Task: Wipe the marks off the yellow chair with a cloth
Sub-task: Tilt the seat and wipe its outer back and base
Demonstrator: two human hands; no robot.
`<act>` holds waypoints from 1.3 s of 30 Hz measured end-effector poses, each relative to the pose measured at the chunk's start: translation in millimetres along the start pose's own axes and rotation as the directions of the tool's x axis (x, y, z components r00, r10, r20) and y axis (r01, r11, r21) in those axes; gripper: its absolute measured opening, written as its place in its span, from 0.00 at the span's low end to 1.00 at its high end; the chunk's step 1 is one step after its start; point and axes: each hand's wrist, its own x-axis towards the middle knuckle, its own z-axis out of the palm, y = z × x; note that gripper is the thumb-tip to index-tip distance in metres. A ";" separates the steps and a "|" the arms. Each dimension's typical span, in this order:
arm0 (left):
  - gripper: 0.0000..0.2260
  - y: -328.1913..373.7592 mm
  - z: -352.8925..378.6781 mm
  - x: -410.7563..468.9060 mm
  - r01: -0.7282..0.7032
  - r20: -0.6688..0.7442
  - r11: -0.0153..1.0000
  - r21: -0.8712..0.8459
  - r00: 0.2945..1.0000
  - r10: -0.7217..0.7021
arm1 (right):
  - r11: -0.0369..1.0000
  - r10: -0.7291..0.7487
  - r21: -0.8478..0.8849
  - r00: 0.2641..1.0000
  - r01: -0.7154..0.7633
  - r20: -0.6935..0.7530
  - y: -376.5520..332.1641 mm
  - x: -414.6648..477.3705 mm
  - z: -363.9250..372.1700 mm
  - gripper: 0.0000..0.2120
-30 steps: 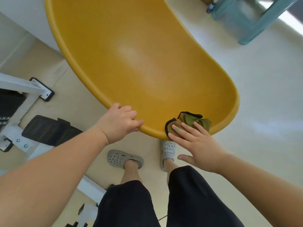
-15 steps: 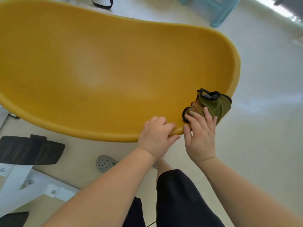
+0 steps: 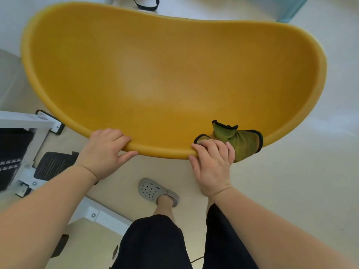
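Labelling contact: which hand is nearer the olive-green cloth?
Right. Right hand holds the olive-green cloth against the yellow plastic chair rim; left hand grips the rim, apart from the cloth.

The left grip and right grip are both curled.

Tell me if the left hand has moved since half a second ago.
Yes. The left hand slid left along the near rim of the yellow plastic chair, away from the olive-green cloth.
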 end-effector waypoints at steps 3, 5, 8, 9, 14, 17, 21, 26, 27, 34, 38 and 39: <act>0.25 0.1 7.7 -6.5 -0.024 -0.092 0.999 -0.030 0.996 0.021 | 0.996 -0.079 -0.036 0.997 0.079 -0.001 7.2 -1.0 2.5 0.20; 0.24 1.6 10.0 -8.4 -0.013 -0.126 0.999 -0.044 0.992 0.007 | 0.993 -0.106 -0.050 0.994 0.105 -0.015 10.7 3.5 2.7 0.20; 0.24 8.0 13.0 -8.3 0.064 -0.124 0.996 -0.063 0.990 -0.072 | 0.983 -0.170 -0.068 0.985 0.168 -0.023 18.5 21.7 -0.4 0.21; 0.24 10.4 14.2 -7.8 0.092 -0.122 0.994 -0.063 0.988 -0.099 | 0.978 -0.199 -0.072 0.980 0.198 -0.017 22.2 31.1 -2.0 0.21; 0.24 14.4 14.2 -2.7 0.252 -0.149 0.966 -0.055 0.955 -0.257 | 0.919 -0.390 -0.059 0.921 0.390 0.020 31.0 101.1 -4.4 0.18; 0.25 9.3 14.0 0.9 0.351 -0.169 0.934 -0.063 0.919 -0.357 | 0.860 -0.507 -0.035 0.860 0.509 0.056 24.3 151.9 0.0 0.18; 0.24 -5.9 8.5 4.6 0.487 -0.197 0.867 -0.106 0.844 -0.498 | 0.778 -0.623 -0.015 0.774 0.628 0.109 -0.1 214.5 10.7 0.21; 0.25 -31.5 6.2 6.8 0.621 -0.237 0.767 -0.162 0.730 -0.641 | 0.739 -0.667 0.027 0.727 0.673 0.164 -43.3 265.9 29.4 0.21; 0.25 -37.2 5.9 7.1 0.638 -0.248 0.749 -0.179 0.707 -0.662 | 0.736 -0.671 0.038 0.720 0.676 0.177 -51.1 274.3 31.9 0.21; 0.26 -82.9 0.3 15.5 0.649 -0.311 0.715 -0.259 0.645 -0.698 | 0.692 -0.716 0.071 0.669 0.719 0.198 -93.4 319.4 50.3 0.20; 0.26 -89.8 -0.4 31.1 0.646 -0.338 0.720 -0.254 0.638 -0.692 | 0.622 -0.777 0.029 0.611 0.783 0.153 -91.1 346.5 52.7 0.19; 0.25 -88.8 0.5 35.5 0.649 -0.343 0.717 -0.253 0.633 -0.694 | 0.607 -0.787 0.021 0.597 0.794 0.153 -88.9 352.2 52.6 0.19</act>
